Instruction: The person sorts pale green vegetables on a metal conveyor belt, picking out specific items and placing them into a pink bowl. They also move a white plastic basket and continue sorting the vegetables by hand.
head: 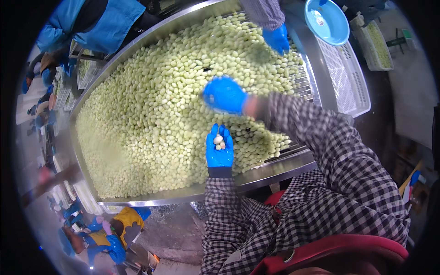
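Note:
Pale green oval fruits, perhaps peeled grapes, (165, 103) lie heaped in a large stainless steel tray (192, 196) with a barred rack (302, 82) showing at its right side. In a blue glove, my left hand (220, 151) is palm up over the near edge of the heap, its fingers cupped around a few whitish and pinkish fruits (218, 140). My right hand (225, 95), also gloved in blue, is blurred just beyond it, over the heap, back upward. Its fingertips and anything under them are hidden.
A co-worker's blue-gloved hand (276, 39) reaches over the tray's far right part. Beyond the right rim are a white perforated crate (362, 92) and a light blue basin (311, 20). Another crate of fruits (380, 46) stands farther right. Other people work at the left.

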Available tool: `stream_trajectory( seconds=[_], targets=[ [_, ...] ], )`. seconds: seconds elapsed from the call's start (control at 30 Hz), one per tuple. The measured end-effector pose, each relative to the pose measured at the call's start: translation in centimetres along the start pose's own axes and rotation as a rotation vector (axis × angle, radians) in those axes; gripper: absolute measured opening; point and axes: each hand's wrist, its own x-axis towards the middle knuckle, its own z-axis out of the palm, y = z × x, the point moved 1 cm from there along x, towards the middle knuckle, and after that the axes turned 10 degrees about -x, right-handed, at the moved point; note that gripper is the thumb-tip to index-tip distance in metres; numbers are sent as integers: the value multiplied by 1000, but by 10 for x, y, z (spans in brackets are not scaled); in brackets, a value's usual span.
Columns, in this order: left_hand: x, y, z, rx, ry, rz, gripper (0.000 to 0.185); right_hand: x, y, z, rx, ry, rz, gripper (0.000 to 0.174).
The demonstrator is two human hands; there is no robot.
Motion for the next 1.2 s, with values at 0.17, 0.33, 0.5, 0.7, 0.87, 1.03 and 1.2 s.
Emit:
stream_trajectory(
  seconds=[0.17, 0.33, 0.5, 0.7, 0.87, 1.03, 1.2],
  targets=[
    [47, -45, -18, -225, -544, -435, 41, -118, -26, -67, 232, 32, -81, 19],
    [63, -138, 77, -99, -181, -579, 39, -231, 32, -158, 153, 312, 554, 31],
    [122, -215, 239, 259, -424, -440, 28, -335, 74, -221, 19, 370, 816, 23],
    [260, -256, 326, 577, -416, -368, 19, -432, 77, -225, 104, 428, 1057, 26],
    [244, -290, 345, 851, -344, -260, 38, -445, 78, -226, 116, 409, 1124, 26],
    [163, -244, 319, 1080, -696, 48, 53, -429, 94, -220, 173, 427, 1099, 23],
    [101, -194, 170, 1515, -673, 291, 37, -387, 103, -196, 225, 261, 926, 25]
  ],
)
